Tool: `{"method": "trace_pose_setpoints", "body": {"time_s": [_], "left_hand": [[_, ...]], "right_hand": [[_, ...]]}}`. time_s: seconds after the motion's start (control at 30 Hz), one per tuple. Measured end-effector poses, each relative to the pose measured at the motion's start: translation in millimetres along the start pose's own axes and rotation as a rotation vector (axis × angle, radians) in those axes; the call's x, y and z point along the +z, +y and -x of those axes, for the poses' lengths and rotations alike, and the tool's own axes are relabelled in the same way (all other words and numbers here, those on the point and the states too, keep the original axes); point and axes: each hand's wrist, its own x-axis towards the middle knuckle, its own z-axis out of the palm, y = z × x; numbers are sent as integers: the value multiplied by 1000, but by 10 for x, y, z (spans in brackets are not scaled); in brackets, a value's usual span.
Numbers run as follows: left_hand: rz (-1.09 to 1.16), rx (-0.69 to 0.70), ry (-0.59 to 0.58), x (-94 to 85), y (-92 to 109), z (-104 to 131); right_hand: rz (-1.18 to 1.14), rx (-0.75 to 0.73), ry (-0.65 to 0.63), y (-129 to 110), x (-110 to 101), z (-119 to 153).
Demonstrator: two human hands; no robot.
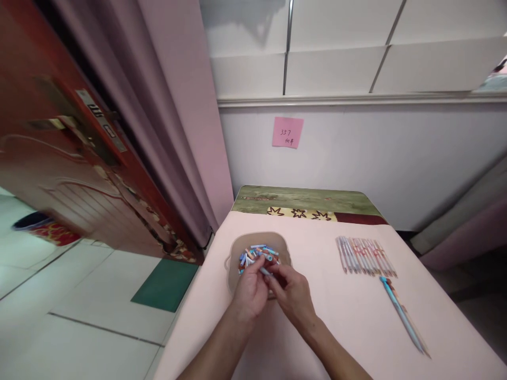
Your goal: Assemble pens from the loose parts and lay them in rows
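Above a beige basin (282, 244), my two hands come together with their fingers closed. A small pale blue-grey pen part (264, 271) sits between them. My left hand (252, 289) grips it from the left, and my right hand (293, 293) pinches at its other end, where the fingertips hide part of it. Many short blue, white and brown pen pieces (259, 247) lie loose in the basin just beyond my fingers. The basin's near side is partly covered by my hands.
On the pink-covered table (320, 248), a row of clear pen barrels (366, 257) lies at the right. Nearer are two longer pens (404, 316), side by side, one blue, one brownish. A pink note (288, 132) is on the wall; a red door (79, 121) stands left.
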Motion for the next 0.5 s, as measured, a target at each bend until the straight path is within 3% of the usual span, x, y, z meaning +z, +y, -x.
{"method": "trace_pose_setpoints", "body": {"time_s": [0.1,0.2,0.37,0.5], "left_hand": [[18,119,18,10,178,10],[11,98,47,-16,289,20],[6,-1,91,-51,173,-5],[-27,21,90,-39,92,-28]], "right_hand": [[4,-9,39,57,-105,84],[-10,13,106,89,-231,190],[61,-22,179,70,-351,236],[136,-69,184,67,-360,212]]}}
